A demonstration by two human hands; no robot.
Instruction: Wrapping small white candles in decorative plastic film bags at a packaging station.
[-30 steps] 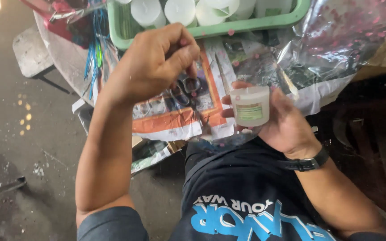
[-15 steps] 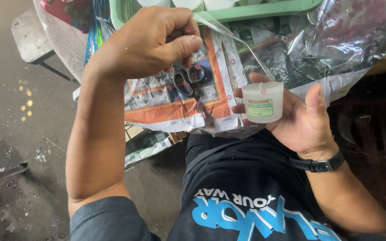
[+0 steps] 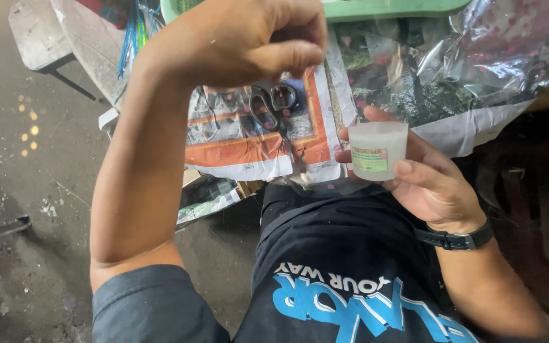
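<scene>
Cup (image 3: pixel 379 150): one small translucent white cup with a green and pink label is being held upright in front of the person's torso, just off the near edge of the desk (image 3: pixel 478 130).
Right hand (image 3: pixel 430 184): is gripping the cup, thumb across the labelled front, fingers wrapping behind; one black wristband (image 3: pixel 455 239) is sitting on the wrist.
Left hand (image 3: pixel 243 41): is hovering above the desk, up and to the left of the cup and apart from it, with thumb and fingertips pinching together. Whether anything is pinched between them cannot be told.
Scissors (image 3: pixel 273 109): one dark-handled pair is lying on the printed sheet below the left hand, untouched, blades pointing toward the person.
Printed sheet (image 3: pixel 249 143): one orange, white and grey sheet is covering the desk under clear plastic film (image 3: pixel 465 70), which is creasing and reflecting light.
Green tray (image 3: pixel 389 7): one tray edge is showing at the top of the view; its contents are out of sight.
Blue strands (image 3: pixel 136 28): one bundle is hanging at the upper left of the desk.
Progress, as judged: the cup is already in hand and lifted clear; the left hand is not yet touching it, and the cup's contents cannot be told.
Floor (image 3: pixel 27 190): grey concrete is showing to the left.
</scene>
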